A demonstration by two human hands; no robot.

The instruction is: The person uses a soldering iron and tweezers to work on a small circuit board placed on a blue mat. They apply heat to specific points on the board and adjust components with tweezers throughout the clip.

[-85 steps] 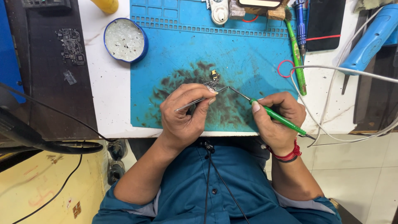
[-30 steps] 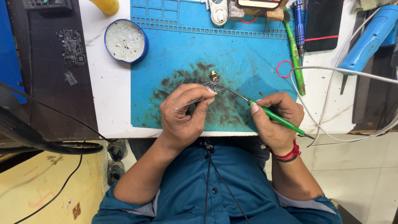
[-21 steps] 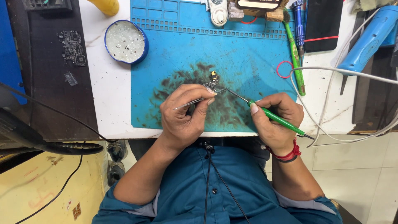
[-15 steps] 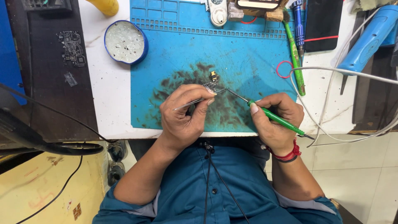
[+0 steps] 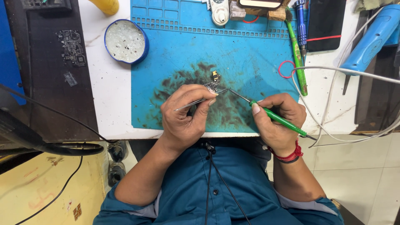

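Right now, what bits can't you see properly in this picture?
All in the head view:
- The small part on the blue mat: too tiny to tell what it is.
- Where the tweezers in the left hand grip: too small to see.
- The tip of the green soldering iron in the right hand: too fine to tell whether it touches.
- The yellow object: cut off by the top edge.

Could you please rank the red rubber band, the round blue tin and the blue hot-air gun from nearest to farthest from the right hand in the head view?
From the right hand:
1. Red rubber band, on the blue mat just above the hand.
2. Blue hot-air gun, at the upper right corner.
3. Round blue tin, at the upper left, beyond the mat's edge.
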